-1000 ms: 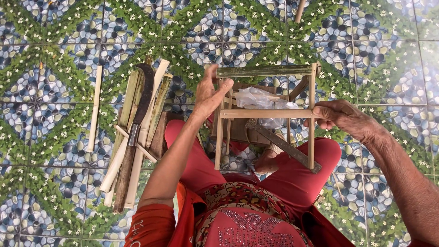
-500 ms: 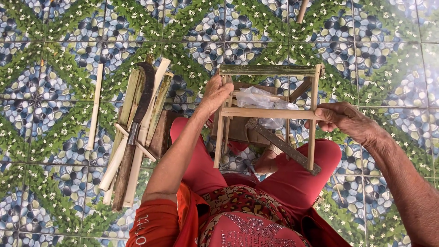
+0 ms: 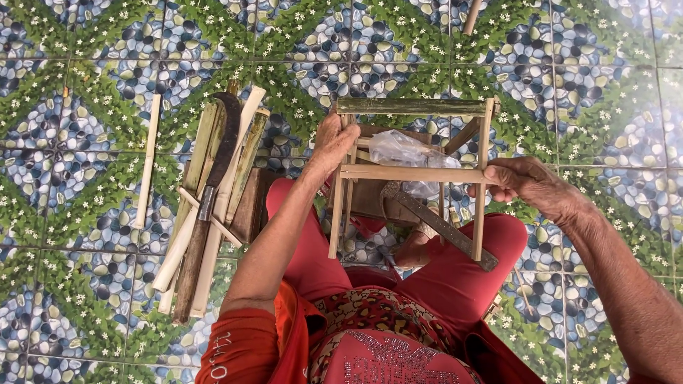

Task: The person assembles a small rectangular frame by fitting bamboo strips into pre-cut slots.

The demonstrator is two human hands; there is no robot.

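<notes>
Gripping a pale bamboo frame of thin lashed sticks, both hands close on opposite sides.

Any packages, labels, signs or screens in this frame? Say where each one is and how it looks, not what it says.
Plastic bag: clear, crumpled, lying inside the bamboo frame held between the left hand and right hand.
Lettering on the sleeve: pale, on orange-red cloth, bottom left of the lap.
No signs, screens or boxes in view.
</notes>
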